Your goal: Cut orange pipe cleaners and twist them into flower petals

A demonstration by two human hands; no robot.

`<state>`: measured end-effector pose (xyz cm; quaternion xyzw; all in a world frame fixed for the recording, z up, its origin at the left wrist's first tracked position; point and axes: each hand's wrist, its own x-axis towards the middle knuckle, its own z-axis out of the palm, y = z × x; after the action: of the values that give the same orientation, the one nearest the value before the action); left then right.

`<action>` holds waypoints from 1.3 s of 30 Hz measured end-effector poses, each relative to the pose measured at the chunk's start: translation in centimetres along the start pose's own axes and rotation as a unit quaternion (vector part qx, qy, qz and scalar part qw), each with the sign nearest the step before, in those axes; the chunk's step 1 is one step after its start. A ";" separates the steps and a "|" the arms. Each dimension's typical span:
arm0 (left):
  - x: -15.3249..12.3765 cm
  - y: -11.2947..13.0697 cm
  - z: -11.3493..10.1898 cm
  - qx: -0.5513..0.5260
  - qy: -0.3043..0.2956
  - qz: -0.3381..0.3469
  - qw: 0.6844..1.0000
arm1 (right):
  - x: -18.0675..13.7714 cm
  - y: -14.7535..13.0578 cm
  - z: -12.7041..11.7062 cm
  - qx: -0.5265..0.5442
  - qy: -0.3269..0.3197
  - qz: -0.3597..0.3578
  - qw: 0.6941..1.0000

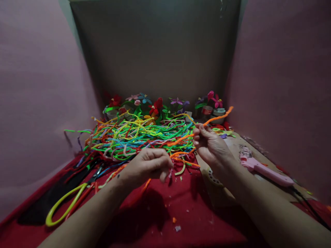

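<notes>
My right hand (209,143) pinches an orange pipe cleaner (219,115) between thumb and fingers. One end sticks up to the right, and a stretch runs left over the pile. Lower and to the left, my left hand (152,163) is closed with curled fingers. Bent orange pipe cleaners (184,160) come out at its fingertips, with a bit of pink beside them. Another orange tail shows below that hand; the grip itself is partly hidden. Behind both hands spreads a tangled pile of pipe cleaners (139,132) in many colours.
Scissors with yellow and red handles (66,203) lie at left. A pink hot-styling or glue tool (269,172) with a black cord rests on a board at right. Pipe-cleaner flowers (156,106) and a lidded jar (219,112) stand behind the pile. Scraps (177,228) dot the red cloth.
</notes>
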<state>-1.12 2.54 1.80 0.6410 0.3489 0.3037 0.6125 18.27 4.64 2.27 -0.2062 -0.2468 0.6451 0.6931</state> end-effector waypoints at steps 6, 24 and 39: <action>0.9 -1.4 1.7 -0.091 0.136 0.100 0.982 | -1.3 2.3 0.7 0.048 -0.089 0.049 0.994; 2.3 -0.6 -1.7 -0.374 0.301 0.102 0.871 | 0.4 1.8 -0.6 0.004 -0.027 0.003 1.000; 1.6 0.2 -1.9 -0.361 0.236 0.168 0.887 | -0.7 2.4 -0.1 -0.007 -0.068 0.083 0.994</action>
<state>-1.73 4.95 2.06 0.3342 0.2370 0.6490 0.6410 16.37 4.15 0.71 -0.1866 -0.2798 0.7110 0.6175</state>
